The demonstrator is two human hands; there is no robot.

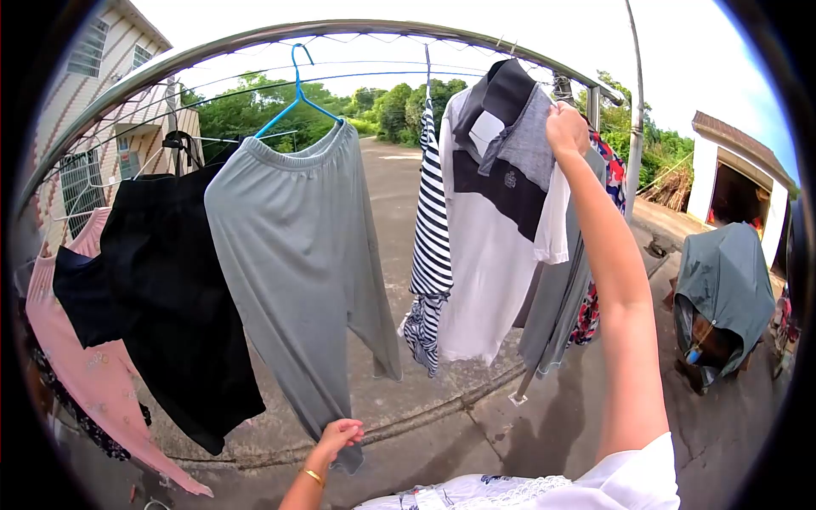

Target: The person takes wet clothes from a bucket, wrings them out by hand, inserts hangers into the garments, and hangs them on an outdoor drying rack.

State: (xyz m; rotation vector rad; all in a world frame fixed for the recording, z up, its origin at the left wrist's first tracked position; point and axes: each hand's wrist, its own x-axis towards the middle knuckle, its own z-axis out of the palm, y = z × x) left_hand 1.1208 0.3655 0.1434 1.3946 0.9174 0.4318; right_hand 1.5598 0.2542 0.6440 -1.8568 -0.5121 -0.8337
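My right hand point(568, 132) is raised and closed on the shoulder of a white, grey and black polo shirt point(489, 255), which hangs from the rail by its collar end. Low down, my left hand point(340, 435) is in front of the lower leg of the grey trousers point(285, 229), fingers curled together; whether they pinch the cloth is hidden. A blue hanger point(297, 100) carries those trousers at the waistband. Between trousers and polo shirt hangs a black-and-white striped garment point(433, 229).
A curved metal rail point(340, 28) spans overhead. Black trousers point(174, 289) and pink trousers point(81, 319) hang at left. Grey clothing point(557, 297) and a red-patterned garment point(614, 174) hang behind the polo shirt. A green cover point(722, 280) drapes something at right, near a shed point(739, 178).
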